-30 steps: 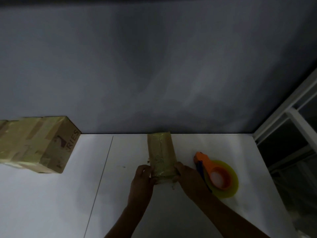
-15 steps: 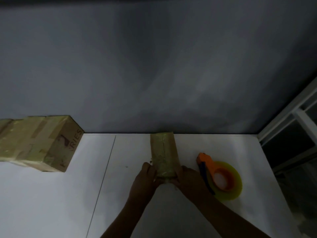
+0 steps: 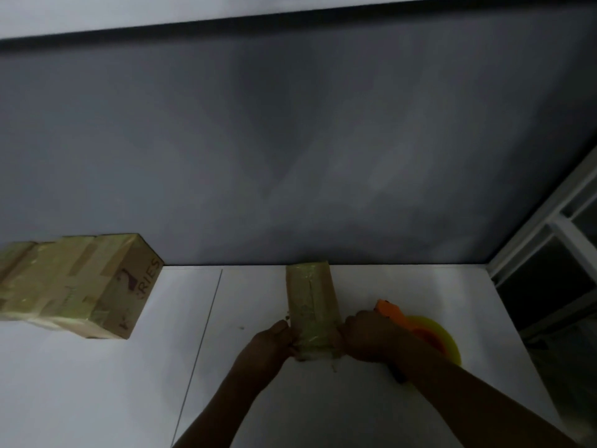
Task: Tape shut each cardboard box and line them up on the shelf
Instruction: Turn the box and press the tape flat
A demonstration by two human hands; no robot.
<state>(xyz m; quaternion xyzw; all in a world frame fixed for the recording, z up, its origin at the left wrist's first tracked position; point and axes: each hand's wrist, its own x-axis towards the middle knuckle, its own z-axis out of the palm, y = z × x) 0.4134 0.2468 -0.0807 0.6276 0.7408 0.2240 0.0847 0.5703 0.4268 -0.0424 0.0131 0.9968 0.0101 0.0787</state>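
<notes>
Two bare forearms are seen reaching in from the near edge over a white surface (image 3: 97, 383). The left hand (image 3: 269, 342) is closed against the near left corner of a small taped box (image 3: 311, 305), its fingers pressed to the box's left side. The right hand (image 3: 368, 334) is closed on the near right corner in the same way, so the box's near end is gripped between the two hands. Loose bits of tape are seen hanging at that near end.

The box lies flat on the surface, long and narrow, running from the hands away toward the far wall (image 3: 290, 156), with its far end just beside the wall's foot. Its top is covered in glossy tape.

Just right of the right hand, partly hidden behind the wrist, a tape dispenser (image 3: 423, 331) with an orange handle and a yellowish roll is lying on the surface.

Well to the left, apart from the hands, a larger taped box (image 3: 80, 286) is standing by the wall, printed letters showing on its end face. A white window frame (image 3: 549, 240) is seen at the far right.
</notes>
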